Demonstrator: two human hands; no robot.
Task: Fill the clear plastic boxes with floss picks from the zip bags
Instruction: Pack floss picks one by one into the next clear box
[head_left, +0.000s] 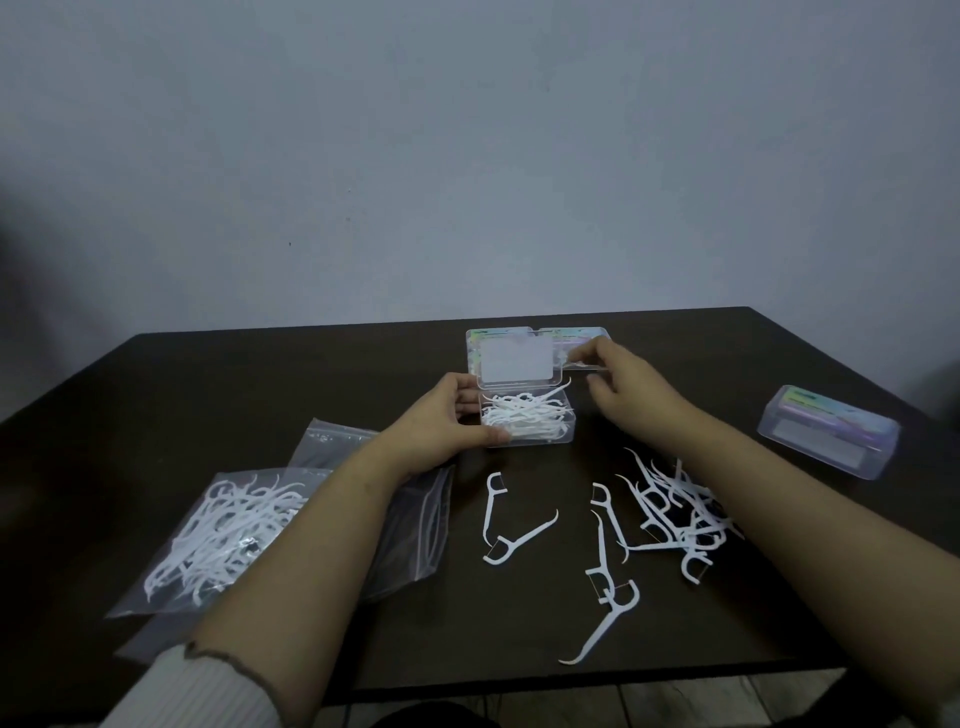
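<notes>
Loose picks close to us: a few floss picks (608, 592) lie flat on the dark table (260, 395), at 6 o'clock from the open box.
Pile under our right arm: more floss picks (670, 514) sit in a heap at about 5 o'clock from the open box. Their long thin handles point every which way.
Zip bag: the full zip bag (223, 535) lies at 8 o'clock from the open box, with a flatter bag (415, 525) partly under our left arm.
Open box: the clear box (527, 421) sits in the middle, lid up, with many picks inside. One pick tip pokes over the right rim.
Left hand: our left hand (441, 421) holds the left side of the open box, thumb in front and fingers curled round the back.
Right hand: our right hand (628, 395) is at 2 o'clock from the open box. Its fingers are loosely bent and seem to pinch something clear; we cannot tell what it is.
What matters next: we think the pile is nearest our right hand, which must come back toward 6 o'clock to reach it.
Other boxes: a second box (582, 343) stands behind the lid, and a closed box (828, 431) is far off at 3 o'clock.
</notes>
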